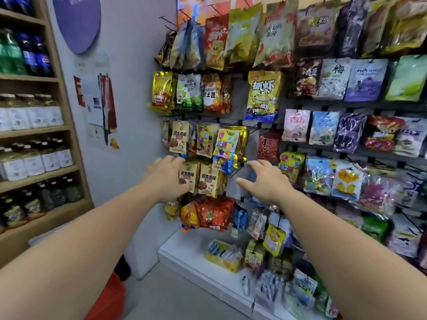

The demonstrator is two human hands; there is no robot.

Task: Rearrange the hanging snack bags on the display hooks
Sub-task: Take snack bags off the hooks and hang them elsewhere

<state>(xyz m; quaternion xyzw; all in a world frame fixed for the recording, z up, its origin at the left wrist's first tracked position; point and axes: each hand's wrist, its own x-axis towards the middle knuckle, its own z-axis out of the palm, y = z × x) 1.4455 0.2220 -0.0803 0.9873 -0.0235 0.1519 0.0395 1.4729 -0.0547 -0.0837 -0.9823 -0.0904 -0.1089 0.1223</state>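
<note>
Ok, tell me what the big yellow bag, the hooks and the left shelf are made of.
Big yellow bag: glossy plastic film, by its glare and crinkles. Hooks: thin black rods, probably coated metal. Shelf: pale wood or wood-look laminate; grain too blurred.

The upper tan pouch (pixel 181 137) is showing 肥牛肉味 down its front, and the lower tan pouches (pixel 209 181) beneath it are repeating those four characters. The big yellow bag (pixel 263 95) is flashing two bold characters, the second reading 虾. The orange bag (pixel 211 94) is carrying "wawa!" above 土豆. Further right, the white bag (pixel 335 77) is displaying 梅, the red bag (pixel 268 145) is bearing 枣, and the candy bag (pixel 225 144) is showing a 2. Other print is blurring out.
</note>
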